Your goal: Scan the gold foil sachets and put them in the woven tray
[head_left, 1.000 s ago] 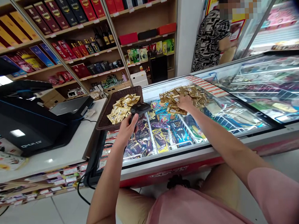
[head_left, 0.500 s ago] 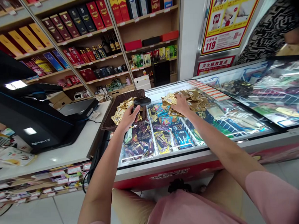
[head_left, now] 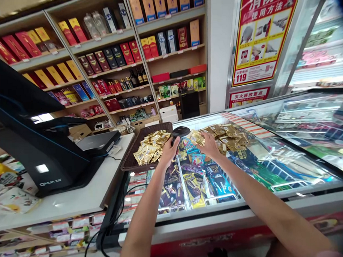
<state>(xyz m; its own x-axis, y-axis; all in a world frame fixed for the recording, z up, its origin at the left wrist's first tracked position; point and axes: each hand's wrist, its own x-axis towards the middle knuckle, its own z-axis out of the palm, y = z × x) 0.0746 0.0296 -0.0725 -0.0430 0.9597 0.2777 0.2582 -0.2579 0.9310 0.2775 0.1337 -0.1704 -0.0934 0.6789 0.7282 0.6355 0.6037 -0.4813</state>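
A shiny pale gold foil packet [head_left: 196, 137] is at the fingertips of the right hand [head_left: 209, 145], above the glass and between the 2 hands. That hand pinches the packet's near edge between thumb and bent fingers, its back turned upward; how firm the pinch is, I cannot tell. Just to the packet's left is the rounded head of a black plastic handheld scanner [head_left: 181, 131], its top facing up. The left hand [head_left: 171, 150] is wrapped around the scanner's handle, the thumb lying along it.

Right of the packet, a loose, overlapping pile of flat brownish-gold foil packets [head_left: 231, 136] lies on the glass, many with small white printed patches showing. To the left of the scanner, a dark brown woven basket [head_left: 137, 168] holds a heap of brighter gold foil packets [head_left: 148, 148].

The pile rests on a long white chest freezer with a glass top [head_left: 203, 225]; the basket stands at its left end. Through the glass, yellow, blue and purple wrapped packs [head_left: 194, 188] show in white wire compartments.

Farther left, a white counter [head_left: 70, 207] bears a black screen terminal [head_left: 64, 166] and a flat grey device [head_left: 100, 141]. Behind stand tall wooden shelves [head_left: 177, 61] of boxes and bottles, and at the right hangs a red and yellow poster [head_left: 258, 50] reading 119.
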